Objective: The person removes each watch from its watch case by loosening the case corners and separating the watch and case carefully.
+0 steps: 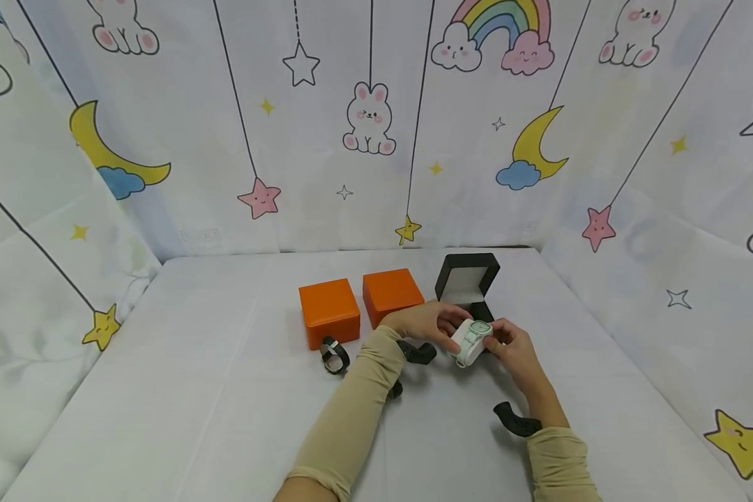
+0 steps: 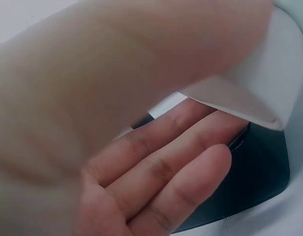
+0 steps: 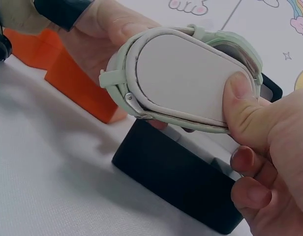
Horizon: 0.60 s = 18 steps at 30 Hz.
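A pale green wristwatch (image 1: 479,330) is wrapped round a white oval watch cushion (image 3: 183,78). Both hands hold it up just in front of an open black watch box (image 1: 467,265). My left hand (image 1: 423,323) grips the cushion's left end, thumb on one side and fingertips beneath, as the left wrist view shows. At the other end, my right hand (image 1: 516,347) pinches it, with the thumb pressed on the cushion's flat end face in the right wrist view. The box's lid stands upright with a pale lining; its base is partly hidden behind the hands.
Two closed orange boxes (image 1: 330,310) (image 1: 392,291) stand left of the black box. A black wristwatch (image 1: 335,355) lies before the left one, close to the left forearm. Dark curved camera mounts stick out from both wrists. Printed white cloth walls (image 1: 314,153) rise behind and beside the table.
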Available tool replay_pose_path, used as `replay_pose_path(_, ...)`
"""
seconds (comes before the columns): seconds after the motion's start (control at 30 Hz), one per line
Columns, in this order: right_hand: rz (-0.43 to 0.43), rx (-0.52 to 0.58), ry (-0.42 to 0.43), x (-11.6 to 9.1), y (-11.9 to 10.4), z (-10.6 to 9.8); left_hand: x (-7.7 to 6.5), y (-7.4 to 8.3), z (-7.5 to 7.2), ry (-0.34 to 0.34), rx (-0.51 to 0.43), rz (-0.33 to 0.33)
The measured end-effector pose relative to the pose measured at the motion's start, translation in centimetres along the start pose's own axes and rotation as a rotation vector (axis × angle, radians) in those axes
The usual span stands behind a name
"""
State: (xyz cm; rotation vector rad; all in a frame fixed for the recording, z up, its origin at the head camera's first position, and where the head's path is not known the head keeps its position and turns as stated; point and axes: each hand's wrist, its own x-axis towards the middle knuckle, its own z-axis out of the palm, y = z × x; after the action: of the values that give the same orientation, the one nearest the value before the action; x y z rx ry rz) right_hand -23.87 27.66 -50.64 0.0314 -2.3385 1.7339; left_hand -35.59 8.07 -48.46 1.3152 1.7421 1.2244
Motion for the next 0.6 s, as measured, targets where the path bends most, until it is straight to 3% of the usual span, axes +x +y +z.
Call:
replay_pose_path(0.3,0.064,0.099,-0.016,-0.07,-0.14,0.06,0.17,-0.2,-0.04,0.011,-0.011,-0.006)
replay_pose_path(0.6,0.056,0.156,-0.013,0.05,-0.42,0.22,0.29,-0.35,-0.05,0.02,-0.003,-0.028)
